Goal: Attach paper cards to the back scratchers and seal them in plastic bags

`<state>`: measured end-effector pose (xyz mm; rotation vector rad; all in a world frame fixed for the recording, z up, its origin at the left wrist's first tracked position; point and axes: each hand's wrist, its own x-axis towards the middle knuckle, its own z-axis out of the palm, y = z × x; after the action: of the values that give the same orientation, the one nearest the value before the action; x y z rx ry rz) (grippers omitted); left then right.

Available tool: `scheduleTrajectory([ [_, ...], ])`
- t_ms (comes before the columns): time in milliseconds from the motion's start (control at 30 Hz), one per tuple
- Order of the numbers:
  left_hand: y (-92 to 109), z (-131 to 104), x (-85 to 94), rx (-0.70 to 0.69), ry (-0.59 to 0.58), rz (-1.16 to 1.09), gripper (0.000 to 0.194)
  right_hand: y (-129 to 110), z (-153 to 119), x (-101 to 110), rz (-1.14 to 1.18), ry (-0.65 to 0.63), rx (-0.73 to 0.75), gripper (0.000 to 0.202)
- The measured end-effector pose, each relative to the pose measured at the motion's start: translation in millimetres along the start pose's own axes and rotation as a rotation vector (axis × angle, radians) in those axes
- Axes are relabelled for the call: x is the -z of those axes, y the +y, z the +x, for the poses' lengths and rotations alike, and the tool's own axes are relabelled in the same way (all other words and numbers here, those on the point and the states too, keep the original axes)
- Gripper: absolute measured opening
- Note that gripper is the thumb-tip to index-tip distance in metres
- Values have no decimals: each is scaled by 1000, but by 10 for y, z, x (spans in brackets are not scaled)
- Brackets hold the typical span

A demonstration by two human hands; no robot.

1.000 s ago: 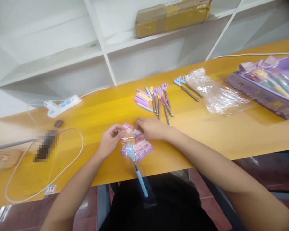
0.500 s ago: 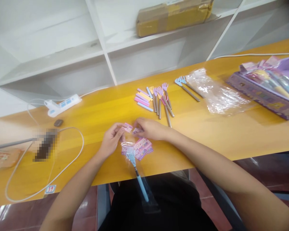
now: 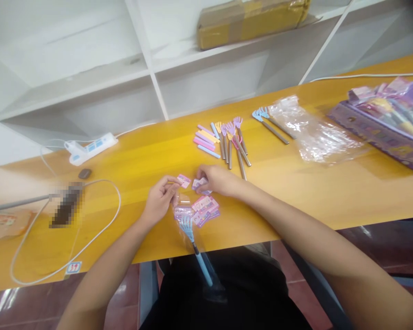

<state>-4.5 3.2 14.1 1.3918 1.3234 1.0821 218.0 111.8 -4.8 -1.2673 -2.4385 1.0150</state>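
Yellow worktop (image 3: 141, 156) below white shelving (image 3: 213, 78). Landmark: card pile (image 3: 205, 206). Left hand (image 3: 160, 197), left of pile, pinched at pink card (image 3: 184, 181); bag grip unclear. Right hand (image 3: 216, 181), just beyond pile, closed on small cards (image 3: 197, 184). Bagged blue scratcher (image 3: 203, 266), nearside of pile, overhangs edge: tugged bag could slip off; hasty pinch could bend cards.

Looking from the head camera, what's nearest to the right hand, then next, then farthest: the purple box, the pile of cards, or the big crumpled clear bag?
From the right hand:
1. Pile of cards, just in front of the person.
2. Crumpled clear bag, off to the right.
3. Purple box, farther right.
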Motion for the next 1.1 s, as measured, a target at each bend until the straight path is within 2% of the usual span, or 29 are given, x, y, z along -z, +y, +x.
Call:
scheduleTrajectory([
  [133,-4,3,2,4,-21,-22,48,-4,8,6,82,66,56,43],
  [267,-17,0,12,16,-21,5,48,10,21,19,94,72,97,32],
  [400,-38,4,15,36,7,38,47,29,47,13,67,141,142,41],
  [467,-55,9,15,45,9,46,44,25,47,7,120,152,140,47],
  [533,-67,13,14,55,6,53,42,-3,19,9,224,171,170,43],
  [667,-62,18,11,76,22,75,41,-128,-140,31,337,377,451,28],
  [733,-57,23,11,80,27,78,42,-189,-237,29,310,416,596,27],
  [833,-76,35,12,73,4,59,42,-243,-328,-13,181,412,890,22],
  [933,-122,46,16,78,-28,48,39,-269,-334,-84,-55,491,1202,17],
  [1000,-146,48,18,85,-32,48,38,-281,-309,-127,-225,542,1248,19],
  [1100,-139,41,16,29,-13,76,39,-280,-260,-169,-331,591,1167,23],
])
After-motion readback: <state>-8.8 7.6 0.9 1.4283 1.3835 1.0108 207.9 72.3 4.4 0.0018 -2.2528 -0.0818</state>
